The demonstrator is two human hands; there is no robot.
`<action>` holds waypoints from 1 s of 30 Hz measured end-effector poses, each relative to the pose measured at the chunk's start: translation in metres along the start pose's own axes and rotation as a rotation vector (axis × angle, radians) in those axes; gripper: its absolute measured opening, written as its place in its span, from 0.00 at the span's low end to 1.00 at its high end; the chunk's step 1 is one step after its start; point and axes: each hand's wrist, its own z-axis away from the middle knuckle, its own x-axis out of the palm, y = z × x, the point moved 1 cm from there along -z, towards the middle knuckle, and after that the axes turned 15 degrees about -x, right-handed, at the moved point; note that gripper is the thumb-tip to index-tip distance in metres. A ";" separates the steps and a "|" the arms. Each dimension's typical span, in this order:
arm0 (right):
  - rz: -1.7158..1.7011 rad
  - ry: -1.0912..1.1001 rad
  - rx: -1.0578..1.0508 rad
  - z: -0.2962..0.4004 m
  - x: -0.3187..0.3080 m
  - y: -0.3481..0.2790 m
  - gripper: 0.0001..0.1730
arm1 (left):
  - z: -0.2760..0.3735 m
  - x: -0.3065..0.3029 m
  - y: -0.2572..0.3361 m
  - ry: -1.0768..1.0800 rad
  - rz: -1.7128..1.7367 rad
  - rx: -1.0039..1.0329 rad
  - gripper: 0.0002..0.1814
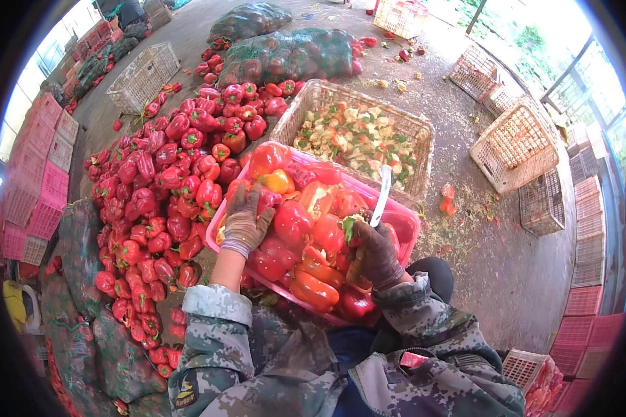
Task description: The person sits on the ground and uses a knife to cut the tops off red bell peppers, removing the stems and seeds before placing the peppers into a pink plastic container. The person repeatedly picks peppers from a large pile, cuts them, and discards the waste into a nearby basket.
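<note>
My left hand [244, 221], in a soiled knit glove, rests on red bell peppers at the left end of a pink plastic crate [412, 229]. Its fingers are spread, with a red pepper [267, 200] beside the thumb and forefinger. My right hand [375, 253], also gloved, is over the crate's right part. It grips a knife, whose pale blade [382, 195] points up and away. A green pepper stem [348, 229] with some core shows at the same hand's fingertips. Whole and cut-open red peppers [293, 219] fill the crate, along with an orange-yellow one [277, 182].
Beyond the crate, a dirty plastic basket [428, 140] holds pepper cores and stems. A large heap of red peppers [156, 172] spreads to the left. Green mesh sacks [287, 57] lie behind it and more [117, 354] at lower left. Crates [516, 146] stand at right on the seed-strewn floor.
</note>
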 end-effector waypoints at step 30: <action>0.338 0.051 -0.487 0.020 -0.032 -0.079 0.10 | 0.006 0.011 0.031 0.172 -0.003 -0.165 0.32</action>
